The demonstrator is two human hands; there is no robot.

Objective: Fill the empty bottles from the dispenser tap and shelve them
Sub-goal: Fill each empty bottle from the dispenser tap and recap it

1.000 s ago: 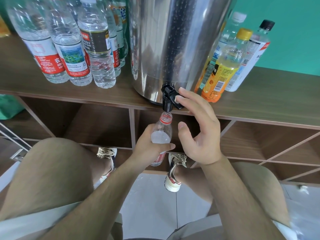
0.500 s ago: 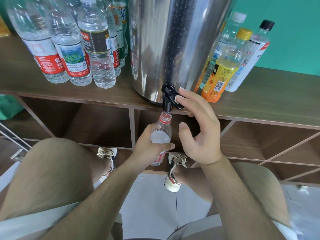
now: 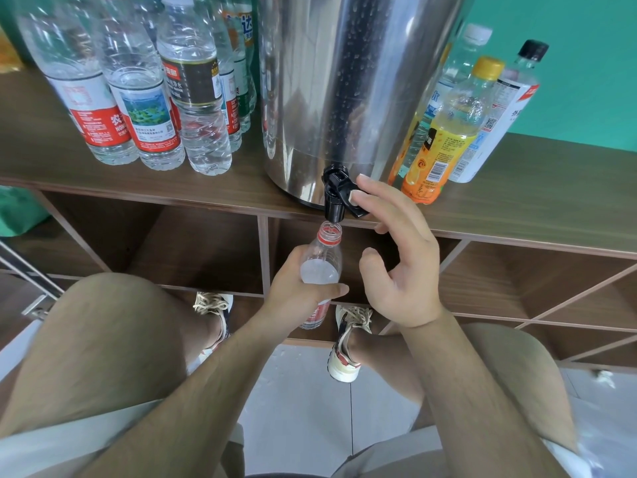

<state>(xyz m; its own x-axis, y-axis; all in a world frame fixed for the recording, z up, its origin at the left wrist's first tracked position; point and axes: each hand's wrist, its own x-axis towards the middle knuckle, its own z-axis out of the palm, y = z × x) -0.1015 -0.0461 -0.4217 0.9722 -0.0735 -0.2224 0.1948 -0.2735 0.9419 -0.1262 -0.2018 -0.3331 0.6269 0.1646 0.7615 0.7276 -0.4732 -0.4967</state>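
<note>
Clear plastic red-collared bottle (image 3: 322,262) stands upright, gripped by curled fingers (image 3: 294,257) of the left hand (image 3: 296,293), mouth just below the black plastic tap (image 3: 333,201); the right hand (image 3: 405,274) presses its lever (image 3: 355,210) with outstretched fingers.

Very little differs from a second ago. The thumb of the right hand (image 3: 403,270) has drifted a touch farther from the bottle (image 3: 322,270) held under the tap (image 3: 334,198). The pale water level in the bottle below the tap may stand slightly higher, though the clear plastic and the left hand (image 3: 296,291) wrapped round it make that hard to judge.
</note>
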